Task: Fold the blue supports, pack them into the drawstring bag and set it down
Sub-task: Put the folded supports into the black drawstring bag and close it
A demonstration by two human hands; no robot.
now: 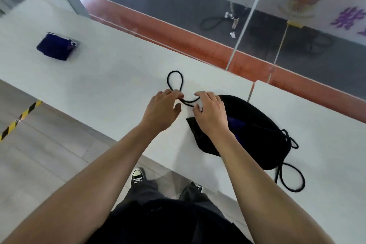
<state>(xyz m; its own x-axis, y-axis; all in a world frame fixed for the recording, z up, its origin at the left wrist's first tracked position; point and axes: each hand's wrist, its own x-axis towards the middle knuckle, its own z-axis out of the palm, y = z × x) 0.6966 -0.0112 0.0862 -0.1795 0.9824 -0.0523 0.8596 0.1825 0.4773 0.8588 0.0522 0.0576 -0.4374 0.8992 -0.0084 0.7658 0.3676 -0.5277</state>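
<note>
Both hands work the drawstring [175,83]: left hand [161,110] pinches its loop, right hand [211,114] pinches the cord by the black drawstring bag [257,134]. 1 folded blue support [55,46] waits at 10 o'clock; it likely needs fetching next.

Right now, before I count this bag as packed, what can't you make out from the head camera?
- Bag contents: only a sliver of blue shows in the drawstring bag; right hand covers the mouth.
- Grip on the cord: fingertips of the left hand hide the contact.
- Blue support far left: blurred, fold unclear.
</note>
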